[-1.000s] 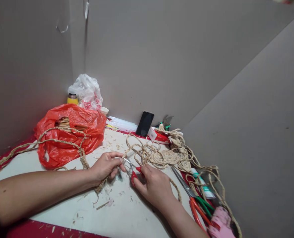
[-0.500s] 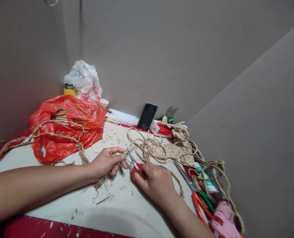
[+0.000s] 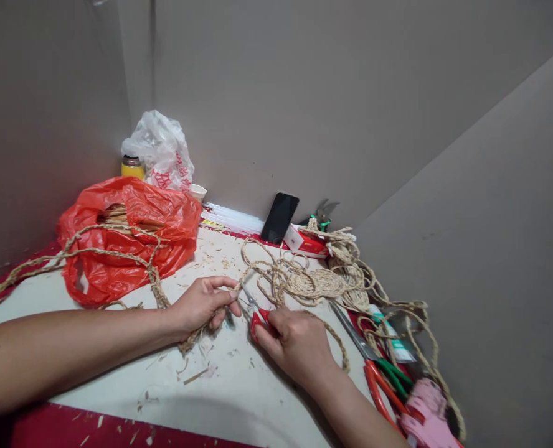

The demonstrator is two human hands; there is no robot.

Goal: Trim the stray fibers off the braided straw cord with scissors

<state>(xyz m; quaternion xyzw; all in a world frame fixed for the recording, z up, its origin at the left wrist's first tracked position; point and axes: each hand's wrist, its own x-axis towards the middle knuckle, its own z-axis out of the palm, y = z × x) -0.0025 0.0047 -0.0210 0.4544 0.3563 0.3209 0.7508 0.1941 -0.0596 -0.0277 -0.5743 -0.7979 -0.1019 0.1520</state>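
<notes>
My left hand (image 3: 206, 302) pinches a thin braided straw rope (image 3: 246, 274) between thumb and fingertips; more of it hangs below the palm. In my right hand (image 3: 299, 345) is a small pair of scissors (image 3: 256, 319) with red handles, its blades pointing at the rope beside my left fingertips. Whether the blades touch the rope I cannot make out. Beyond my hands, loops of the same rope lie tangled next to a flat oval woven straw piece (image 3: 316, 284).
A red plastic bag (image 3: 174, 230) with straw stands at the left. Along the back lean a phone (image 3: 279, 218) and pruning shears (image 3: 322, 218). Large orange-handled scissors (image 3: 374, 389) and a pink object (image 3: 426, 410) lie at the right. Straw scraps litter the white board (image 3: 230, 398).
The whole view has shifted slightly. The scissors have drawn back a little from the left fingertips, and their blades look somewhat differently spread. Both hands keep their hold.
</notes>
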